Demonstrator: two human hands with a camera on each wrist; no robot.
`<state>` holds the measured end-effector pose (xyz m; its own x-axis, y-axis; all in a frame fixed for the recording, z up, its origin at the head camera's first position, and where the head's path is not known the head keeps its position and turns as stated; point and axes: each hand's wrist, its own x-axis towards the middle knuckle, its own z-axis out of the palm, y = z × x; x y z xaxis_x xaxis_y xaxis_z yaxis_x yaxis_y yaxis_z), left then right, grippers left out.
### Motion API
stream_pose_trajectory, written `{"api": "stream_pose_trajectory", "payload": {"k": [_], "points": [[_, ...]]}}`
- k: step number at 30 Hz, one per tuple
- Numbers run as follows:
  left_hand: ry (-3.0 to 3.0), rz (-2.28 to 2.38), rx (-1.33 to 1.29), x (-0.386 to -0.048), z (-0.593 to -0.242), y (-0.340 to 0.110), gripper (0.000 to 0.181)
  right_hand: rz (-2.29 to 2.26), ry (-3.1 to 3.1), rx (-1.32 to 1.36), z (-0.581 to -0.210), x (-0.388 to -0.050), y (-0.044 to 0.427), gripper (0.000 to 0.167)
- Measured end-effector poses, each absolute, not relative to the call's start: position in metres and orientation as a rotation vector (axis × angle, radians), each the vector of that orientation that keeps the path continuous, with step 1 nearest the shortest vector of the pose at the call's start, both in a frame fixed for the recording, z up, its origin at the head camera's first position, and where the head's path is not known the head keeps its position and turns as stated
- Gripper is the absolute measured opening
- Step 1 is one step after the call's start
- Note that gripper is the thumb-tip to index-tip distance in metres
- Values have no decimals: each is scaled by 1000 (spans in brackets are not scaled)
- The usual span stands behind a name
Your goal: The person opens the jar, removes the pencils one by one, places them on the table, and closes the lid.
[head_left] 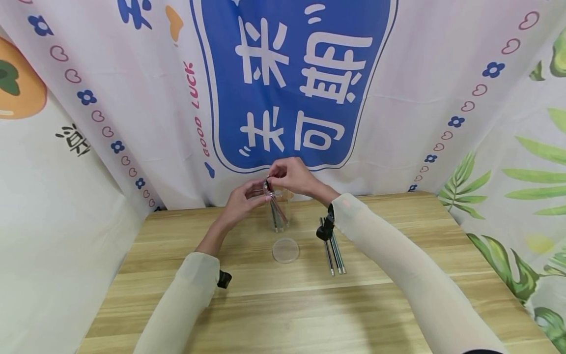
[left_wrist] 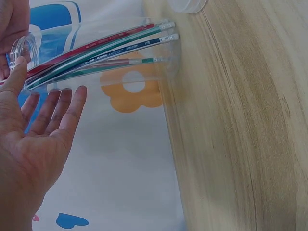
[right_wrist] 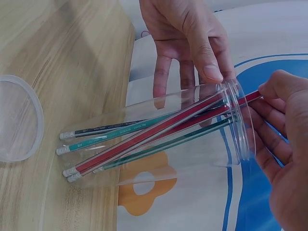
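Note:
A tall clear plastic jar (head_left: 285, 209) stands near the table's back edge with several pencils in it, their eraser ends at the bottom. My left hand (head_left: 240, 204) grips the jar at its threaded neck, thumb on one side and fingers on the other; in the left wrist view its fingers (left_wrist: 72, 113) are fairly straight. Above the mouth, my right hand (head_left: 294, 177) pinches the upper end of a red pencil (right_wrist: 252, 97) between thumb and fingertips. That pencil reaches down into the jar, among red, green and dark ones (right_wrist: 106, 128).
A round clear lid (head_left: 285, 250) lies flat on the wooden table (head_left: 247, 314) in front of the jar. Several more pencils (head_left: 338, 255) lie to its right, partly hidden by the right wrist's black camera (head_left: 325, 228). A printed curtain (head_left: 389, 128) hangs behind the table.

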<state>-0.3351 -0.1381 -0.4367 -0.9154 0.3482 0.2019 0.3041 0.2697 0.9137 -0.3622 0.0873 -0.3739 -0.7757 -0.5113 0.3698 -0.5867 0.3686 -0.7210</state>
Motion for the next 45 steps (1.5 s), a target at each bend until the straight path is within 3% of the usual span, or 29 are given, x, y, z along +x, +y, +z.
{"api": "stream_pose_trajectory", "payload": {"k": [45], "points": [[2443, 1780, 601, -334, -437, -139, 63, 2211, -1970, 511, -360, -356, 104, 15]]}}
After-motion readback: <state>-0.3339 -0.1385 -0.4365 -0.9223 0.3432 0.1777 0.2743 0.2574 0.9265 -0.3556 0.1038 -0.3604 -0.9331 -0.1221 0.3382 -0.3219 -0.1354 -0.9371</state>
